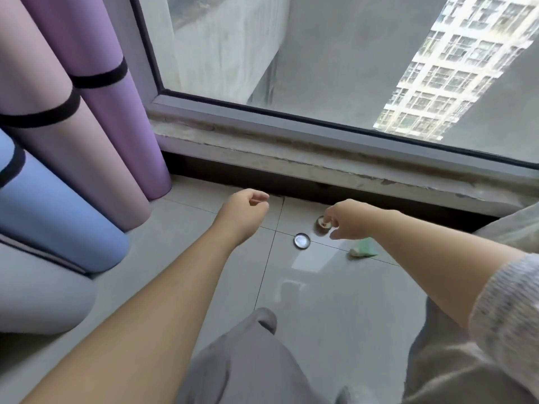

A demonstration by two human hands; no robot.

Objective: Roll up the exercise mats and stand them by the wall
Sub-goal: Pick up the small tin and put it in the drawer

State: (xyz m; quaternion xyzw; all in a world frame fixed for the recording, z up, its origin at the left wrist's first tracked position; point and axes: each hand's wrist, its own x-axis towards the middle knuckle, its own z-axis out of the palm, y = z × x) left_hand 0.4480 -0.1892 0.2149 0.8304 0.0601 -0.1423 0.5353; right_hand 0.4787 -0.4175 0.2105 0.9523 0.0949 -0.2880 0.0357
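Observation:
Several rolled exercise mats stand upright at the left by the window corner: a purple mat (116,97), a pink mat (58,135) and a blue mat (43,211), each bound with a black strap. A pale grey mat (35,293) stands nearest to me. My left hand (248,214) hovers over the floor with loosely curled fingers, holding nothing. My right hand (347,220) reaches down to the floor and its fingertips pinch a small round brownish cap (322,224).
A shiny round metal lid (302,241) lies on the grey tiled floor (335,301) beside the cap. A small green and white object (364,250) lies under my right forearm. A low window sill (320,153) and large window run across the back. My grey trouser legs fill the bottom.

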